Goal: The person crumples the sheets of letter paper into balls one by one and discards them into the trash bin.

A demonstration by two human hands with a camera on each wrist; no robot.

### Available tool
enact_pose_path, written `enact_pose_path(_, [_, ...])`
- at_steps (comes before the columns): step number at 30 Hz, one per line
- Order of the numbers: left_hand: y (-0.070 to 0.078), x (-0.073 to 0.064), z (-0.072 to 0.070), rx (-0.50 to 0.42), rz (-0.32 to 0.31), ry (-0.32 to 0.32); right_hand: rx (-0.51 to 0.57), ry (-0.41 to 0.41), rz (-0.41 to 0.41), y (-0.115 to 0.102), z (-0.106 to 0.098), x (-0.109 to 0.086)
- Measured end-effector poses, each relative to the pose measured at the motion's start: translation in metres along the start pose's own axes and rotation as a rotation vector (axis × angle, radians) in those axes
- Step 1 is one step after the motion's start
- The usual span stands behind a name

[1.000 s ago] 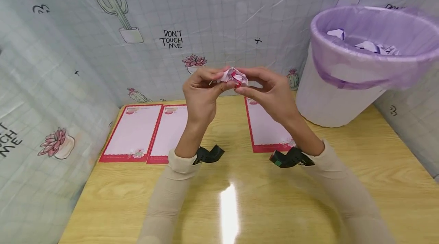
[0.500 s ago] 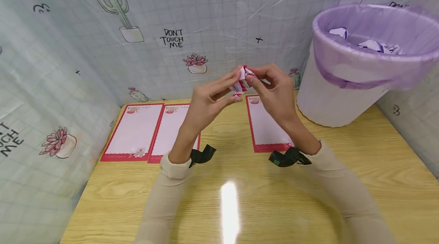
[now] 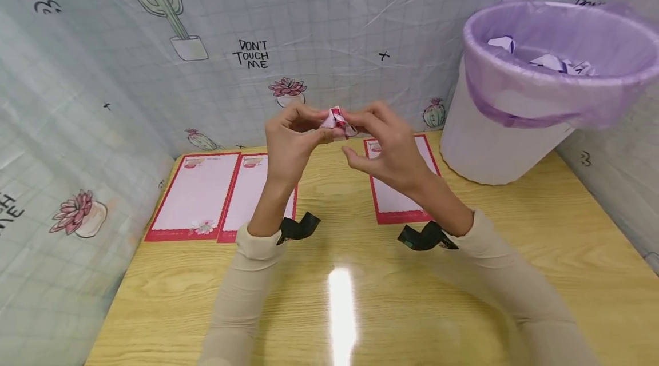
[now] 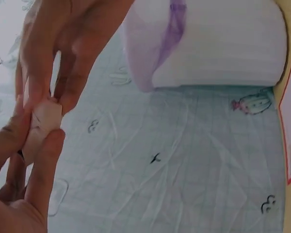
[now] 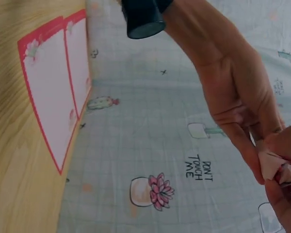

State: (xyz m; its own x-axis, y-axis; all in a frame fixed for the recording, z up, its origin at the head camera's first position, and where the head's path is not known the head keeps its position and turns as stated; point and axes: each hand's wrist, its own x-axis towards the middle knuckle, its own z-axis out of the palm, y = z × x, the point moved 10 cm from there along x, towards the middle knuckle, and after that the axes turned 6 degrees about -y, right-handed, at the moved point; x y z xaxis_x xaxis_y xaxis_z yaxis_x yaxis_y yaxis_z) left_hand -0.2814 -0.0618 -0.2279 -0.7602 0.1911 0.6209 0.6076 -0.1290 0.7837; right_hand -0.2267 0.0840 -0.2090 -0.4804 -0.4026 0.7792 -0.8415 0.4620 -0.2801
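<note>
A crumpled ball of paper, white with red patches, is held up above the far part of the table. My left hand pinches it between thumb and fingers. My right hand touches its right side with the fingertips, while the right thumb stands apart below. In the left wrist view the paper ball lies between the fingers of both hands. The right wrist view shows part of the paper ball at its right edge, partly hidden by fingers.
Two red-bordered sheets lie at the table's left, slightly overlapping. Another red-bordered sheet lies under the right arm. A white bin lined with a purple bag stands back right, with crumpled papers inside. Patterned sheeting backs the table.
The ball was turned between the hands. Half a second ago the right hand pinched it and the left thumb stood off; now the left hand pinches it and the right thumb has come away.
</note>
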Motion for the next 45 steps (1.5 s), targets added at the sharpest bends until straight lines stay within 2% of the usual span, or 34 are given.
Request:
enact_pose_path(3, [-0.010, -0.001, 0.003, -0.003, -0.066, -0.009, -0.052, -0.010, -0.031, 0.000, 0.001, 0.000])
enact_pose_path(5, [-0.015, -0.003, 0.007, -0.021, -0.096, -0.058, -0.027, -0.020, -0.007, 0.007, -0.002, 0.001])
enact_pose_path(7, [-0.018, -0.006, 0.011, -0.091, -0.117, -0.157, 0.099, -0.050, 0.042, 0.017, -0.005, 0.001])
enact_pose_path(11, [-0.008, -0.015, 0.019, -0.273, -0.108, -0.397, 0.469, -0.145, 0.172, 0.036, -0.005, -0.002])
enact_pose_path(12, [-0.003, -0.017, 0.022, -0.300, -0.086, -0.439, 0.544, -0.168, 0.195, 0.037, -0.004, -0.002])
enact_pose_path(14, [0.007, -0.017, 0.026, -0.332, -0.029, -0.483, 0.662, -0.205, 0.237, 0.037, -0.001, -0.003])
enact_pose_path(17, [0.022, -0.016, 0.032, -0.360, 0.047, -0.495, 0.818, -0.205, 0.281, 0.034, 0.002, -0.002])
enact_pose_path(19, [0.030, -0.016, 0.032, -0.344, 0.098, -0.469, 0.893, -0.183, 0.303, 0.030, 0.002, -0.002])
enact_pose_path(22, [0.037, -0.017, 0.030, -0.327, 0.136, -0.400, 0.937, -0.140, 0.334, 0.026, 0.002, 0.001])
enact_pose_path(24, [0.040, -0.018, 0.027, -0.310, 0.141, -0.356, 0.927, -0.114, 0.354, 0.025, 0.000, 0.002])
enact_pose_path(27, [0.041, -0.019, 0.024, -0.290, 0.114, -0.298, 0.884, -0.089, 0.366, 0.023, -0.002, 0.004])
enact_pose_path(32, [0.037, -0.019, 0.019, -0.202, 0.055, -0.259, 0.725, -0.078, 0.316, 0.020, -0.007, 0.006])
enact_pose_path(36, [0.030, -0.015, 0.014, -0.106, 0.001, -0.247, 0.510, -0.106, 0.198, 0.011, -0.010, 0.008])
enact_pose_path(40, [0.025, -0.011, 0.016, -0.085, -0.015, -0.255, 0.170, -0.132, 0.059, 0.000, -0.008, 0.011])
enact_pose_path(43, [0.023, -0.008, 0.020, -0.055, 0.008, -0.250, 0.003, -0.135, 0.026, 0.000, -0.010, 0.009])
enact_pose_path(45, [0.021, -0.006, 0.021, -0.016, 0.023, -0.231, -0.006, -0.160, 0.052, 0.005, -0.013, 0.007])
